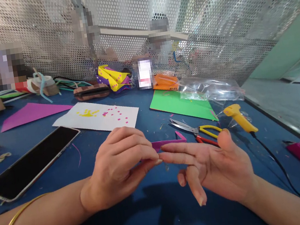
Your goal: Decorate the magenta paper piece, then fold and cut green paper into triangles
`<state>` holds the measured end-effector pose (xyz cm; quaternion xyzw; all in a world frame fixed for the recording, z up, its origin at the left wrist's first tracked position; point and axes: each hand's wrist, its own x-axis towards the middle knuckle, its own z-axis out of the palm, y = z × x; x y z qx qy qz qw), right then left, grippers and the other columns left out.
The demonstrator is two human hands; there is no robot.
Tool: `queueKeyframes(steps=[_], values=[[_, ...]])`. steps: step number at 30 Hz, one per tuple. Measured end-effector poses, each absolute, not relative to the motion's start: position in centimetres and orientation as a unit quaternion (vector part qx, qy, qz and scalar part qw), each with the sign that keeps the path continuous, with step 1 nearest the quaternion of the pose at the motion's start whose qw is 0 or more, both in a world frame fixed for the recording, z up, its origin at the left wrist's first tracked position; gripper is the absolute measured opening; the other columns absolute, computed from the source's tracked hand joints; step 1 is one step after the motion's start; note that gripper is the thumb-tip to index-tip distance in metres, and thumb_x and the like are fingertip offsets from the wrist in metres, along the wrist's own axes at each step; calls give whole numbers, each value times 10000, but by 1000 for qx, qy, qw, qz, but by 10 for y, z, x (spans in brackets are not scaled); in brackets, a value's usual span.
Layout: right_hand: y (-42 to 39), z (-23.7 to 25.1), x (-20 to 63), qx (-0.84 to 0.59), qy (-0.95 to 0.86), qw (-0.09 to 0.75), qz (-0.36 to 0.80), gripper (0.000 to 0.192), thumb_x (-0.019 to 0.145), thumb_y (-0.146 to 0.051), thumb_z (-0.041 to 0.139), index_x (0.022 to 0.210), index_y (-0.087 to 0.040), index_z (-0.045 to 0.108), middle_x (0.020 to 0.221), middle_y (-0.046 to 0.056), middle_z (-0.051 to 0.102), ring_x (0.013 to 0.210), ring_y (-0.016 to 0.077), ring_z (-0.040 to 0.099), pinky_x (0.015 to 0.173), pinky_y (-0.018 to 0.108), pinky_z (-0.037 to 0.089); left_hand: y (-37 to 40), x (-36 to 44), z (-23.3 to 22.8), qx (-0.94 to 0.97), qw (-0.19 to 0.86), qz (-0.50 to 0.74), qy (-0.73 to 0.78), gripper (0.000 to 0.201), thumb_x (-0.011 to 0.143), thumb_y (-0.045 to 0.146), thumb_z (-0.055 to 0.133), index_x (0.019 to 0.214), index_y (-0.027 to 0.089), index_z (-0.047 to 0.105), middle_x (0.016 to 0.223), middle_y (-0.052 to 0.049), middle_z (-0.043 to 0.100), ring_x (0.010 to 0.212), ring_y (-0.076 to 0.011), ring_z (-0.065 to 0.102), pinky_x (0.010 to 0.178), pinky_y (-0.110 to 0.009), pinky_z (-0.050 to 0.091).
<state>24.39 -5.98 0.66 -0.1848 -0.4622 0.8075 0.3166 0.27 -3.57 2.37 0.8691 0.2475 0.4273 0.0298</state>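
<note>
Far left of frame: dark-screened phone [33, 163] flat on the blue bench [134, 216]. Upper left of centre: white sheet [107, 125] bearing yellow bits [89, 113] and small pink dots [119, 114].

Centre: left hand [124, 165], thumb and fingers drawn together in a pinch, tips meeting the fingertips of the other hand. Cannot tell whether anything sits inside the pinch.

Just right of centre: purple strip [171, 142], far end bent up, directly behind the meeting fingertips. Held or merely lying there: cannot tell.

Right of centre: scissors [182, 125], blades toward upper left; right hand [216, 162] in front, index and middle fingers extended, thumb raised clear, no grip visible. Further right, yellow glue gun [239, 118].

Judgement: step in hand looks like fine fingertip handling beside the strip; next move calls for a light, steady pinch.
</note>
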Motion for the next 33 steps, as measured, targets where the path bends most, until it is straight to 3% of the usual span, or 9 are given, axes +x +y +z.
queueKeyframes(steps=[8, 15, 22, 33], values=[[-60, 6, 245, -174, -455, 317, 814, 953, 820, -851, 138, 1382, -199, 548, 1431, 165, 534, 658, 151, 712, 888, 348, 490, -37, -2, 16, 875, -20, 420, 238, 133, 890, 219, 630, 952, 319, 691, 846, 45, 767, 886, -189, 678, 825, -328, 491], [-58, 4, 246, -182, -465, 307, 810, 944, 806, -863, 189, 1372, -204, 558, 1414, 174, 550, 613, 153, 699, 891, 375, 485, -29, 2, 21, 900, -17, 389, 197, 63, 896, 180, 617, 889, 235, 646, 825, 14, 736, 888, -176, 656, 835, -300, 487], [-59, 2, 245, -154, -412, 322, 839, 943, 822, -840, 267, 1367, -128, 557, 1412, 236, 529, 627, 140, 709, 874, 328, 476, -25, 4, 21, 909, -47, 376, 174, 106, 936, 167, 566, 835, 187, 592, 788, -10, 697, 855, -187, 623, 795, -316, 482], [-57, 8, 243, -132, -389, 345, 844, 901, 872, -795, 294, 1386, -96, 533, 1449, 221, 491, 691, 139, 731, 867, 284, 478, -17, 2, 18, 884, 60, 406, 224, 103, 924, 164, 581, 825, 178, 560, 767, -11, 628, 791, -173, 559, 781, -319, 457]])
